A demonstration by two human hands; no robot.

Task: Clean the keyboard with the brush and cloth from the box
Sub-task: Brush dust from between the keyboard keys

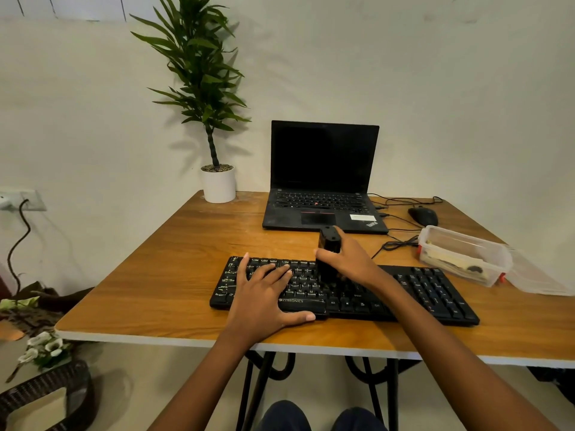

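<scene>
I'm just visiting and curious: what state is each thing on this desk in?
brush: upright on the keyboard, gripped by the right hand
keyboard: flat on the table, left hand resting on its keys
laptop: open, screen dark
box: open, cloth inside, lid beside it
plant: upright in its pot

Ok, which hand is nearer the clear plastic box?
Right. The right hand grips the brush over the middle of the keyboard, left of the box; the left hand lies flat on its left part, farther off.

"ZEBRONICS" on keyboard (420, 287); "ThinkPad" on laptop (323, 209).
</scene>
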